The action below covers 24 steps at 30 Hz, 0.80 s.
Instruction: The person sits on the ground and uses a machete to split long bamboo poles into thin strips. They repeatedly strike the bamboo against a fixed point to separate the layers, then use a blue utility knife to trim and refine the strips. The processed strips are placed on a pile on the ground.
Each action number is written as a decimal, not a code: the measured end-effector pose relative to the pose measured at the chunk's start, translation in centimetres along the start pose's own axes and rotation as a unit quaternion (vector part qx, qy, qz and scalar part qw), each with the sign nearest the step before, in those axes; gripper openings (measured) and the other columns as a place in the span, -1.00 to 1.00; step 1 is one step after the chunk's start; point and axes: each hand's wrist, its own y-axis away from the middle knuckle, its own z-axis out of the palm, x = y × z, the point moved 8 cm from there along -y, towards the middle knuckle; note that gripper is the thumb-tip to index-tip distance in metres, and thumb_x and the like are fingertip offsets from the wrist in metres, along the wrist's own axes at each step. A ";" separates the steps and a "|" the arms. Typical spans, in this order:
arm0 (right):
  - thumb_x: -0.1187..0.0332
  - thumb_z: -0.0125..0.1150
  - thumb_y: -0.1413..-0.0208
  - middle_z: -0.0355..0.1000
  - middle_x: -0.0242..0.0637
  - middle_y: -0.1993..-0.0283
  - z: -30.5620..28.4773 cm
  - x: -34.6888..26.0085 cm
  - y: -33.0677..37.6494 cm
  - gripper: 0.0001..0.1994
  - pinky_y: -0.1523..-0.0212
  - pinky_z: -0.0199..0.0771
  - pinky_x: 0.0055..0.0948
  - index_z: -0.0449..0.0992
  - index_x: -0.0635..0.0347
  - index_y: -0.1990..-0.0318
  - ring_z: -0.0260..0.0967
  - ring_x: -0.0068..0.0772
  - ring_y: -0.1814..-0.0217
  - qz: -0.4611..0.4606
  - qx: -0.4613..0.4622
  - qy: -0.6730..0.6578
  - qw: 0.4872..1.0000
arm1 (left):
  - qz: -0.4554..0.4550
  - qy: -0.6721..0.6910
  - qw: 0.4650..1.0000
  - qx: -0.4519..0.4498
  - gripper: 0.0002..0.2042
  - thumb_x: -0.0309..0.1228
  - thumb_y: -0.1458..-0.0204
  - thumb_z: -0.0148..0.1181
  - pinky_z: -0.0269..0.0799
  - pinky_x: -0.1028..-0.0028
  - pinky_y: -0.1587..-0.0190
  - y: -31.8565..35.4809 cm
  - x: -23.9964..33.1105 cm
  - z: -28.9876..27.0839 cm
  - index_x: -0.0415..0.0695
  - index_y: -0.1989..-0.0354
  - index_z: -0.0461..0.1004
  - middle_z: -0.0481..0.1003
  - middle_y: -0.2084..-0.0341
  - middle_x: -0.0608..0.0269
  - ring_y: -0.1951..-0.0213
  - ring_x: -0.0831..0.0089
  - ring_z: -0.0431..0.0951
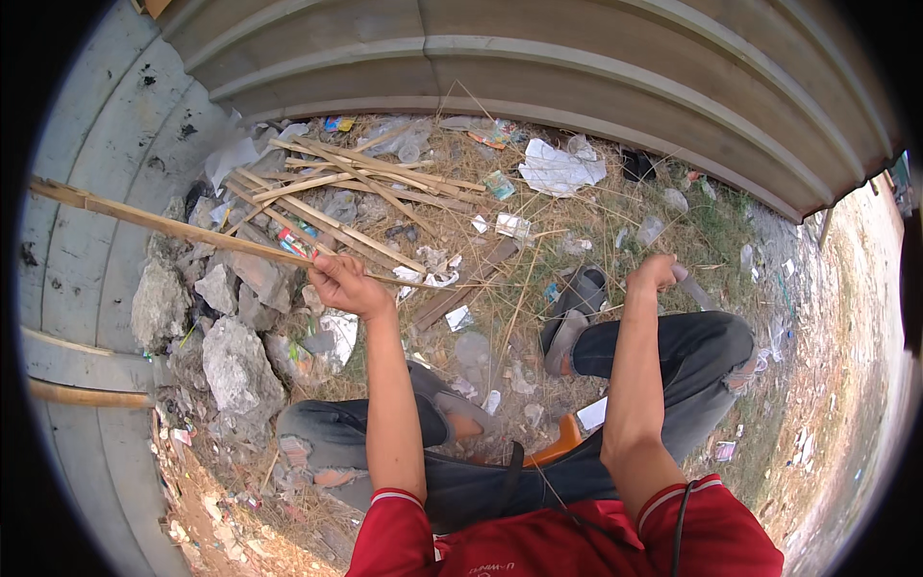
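Observation:
My left hand (348,286) is closed around a long bamboo strip (173,227). Its thicker end reaches out past the left wall, and a thin end points right over the dry grass. My right hand (652,273) is held out over my right shin, closed on what looks like a knife (694,288). A flat grey blade sticks out to the right of the fist, while the handle is hidden in the fingers. Blade and strip are well apart. Beyond my left hand lies a loose pile of split bamboo strips (336,185).
Broken rocks (236,365) are heaped at the left beside a grey panel wall (87,279). A corrugated metal sheet (538,62) closes off the far side. A dark plank (466,286), litter and white paper (561,168) lie on the grass. Something orange (560,442) shows between my legs.

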 end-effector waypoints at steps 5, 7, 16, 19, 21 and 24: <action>0.25 0.04 -0.25 0.20 -0.01 -0.41 -3.3 -13.0 6.2 -0.47 -0.40 0.07 0.01 0.27 0.32 -0.32 0.02 -0.09 -0.51 -0.120 -0.302 -0.052 0.944 | 0.008 -0.025 1.000 -0.002 -0.57 -0.07 -0.37 -0.02 -0.15 0.56 0.61 -0.2 0.3 -0.4 -0.03 0.49 0.10 0.03 0.72 0.52 0.66 0.70 -0.03; 0.34 0.02 -0.25 0.23 -0.05 -0.39 -8.1 -21.8 13.9 -0.51 -0.37 0.15 -0.07 0.31 0.36 -0.30 0.13 -0.11 -0.45 -0.250 -0.331 -0.105 0.904 | -0.008 -0.020 1.000 0.001 -0.62 -0.10 -0.38 -0.04 -0.13 0.56 0.61 0.0 0.3 -1.0 -0.07 0.44 0.18 0.05 0.72 0.51 0.66 0.71 -0.02; 0.45 0.10 -0.22 0.54 -0.27 0.24 -12.3 -31.5 6.3 -0.82 0.17 0.45 -0.51 0.59 0.33 0.15 0.48 -0.54 0.30 -0.544 -0.343 0.082 0.761 | 0.029 -0.090 0.995 0.020 -0.51 0.05 -0.40 -0.25 -0.12 0.53 0.62 -0.8 0.6 -2.7 -0.02 0.52 0.02 0.01 0.69 0.47 0.66 0.62 -0.04; 0.27 0.09 -0.22 0.57 -0.29 0.25 -6.1 -23.6 -4.5 -0.73 0.33 0.43 -0.47 0.58 0.28 0.11 0.47 -0.50 0.40 -0.363 -0.428 0.246 0.790 | 0.039 -0.109 0.991 0.061 -0.50 0.08 -0.40 -0.26 -0.14 0.51 0.62 -1.2 1.4 -3.9 -0.01 0.51 0.01 0.03 0.67 0.44 0.65 0.61 -0.02; 0.28 0.12 -0.18 0.58 -0.08 0.35 -4.3 -16.0 -9.2 -0.73 0.28 0.51 -0.29 0.57 0.29 0.13 0.58 -0.25 0.34 -0.399 -0.363 0.416 0.732 | 0.032 -0.121 0.991 0.055 -0.49 0.13 -0.38 -0.29 -0.13 0.51 0.62 -1.8 1.1 -5.0 -0.02 0.49 0.03 0.06 0.65 0.41 0.66 0.60 0.01; 0.25 0.27 0.02 0.57 0.11 0.11 -6.3 0.1 -14.1 -0.66 -0.10 0.52 -0.10 0.58 0.19 0.08 0.53 0.10 -0.01 -0.400 -0.450 0.658 0.453 | 0.004 -0.124 0.991 0.051 -0.47 0.17 -0.36 -0.32 -0.10 0.53 0.61 -1.8 0.7 -5.3 -0.03 0.49 0.05 0.08 0.64 0.40 0.66 0.59 0.02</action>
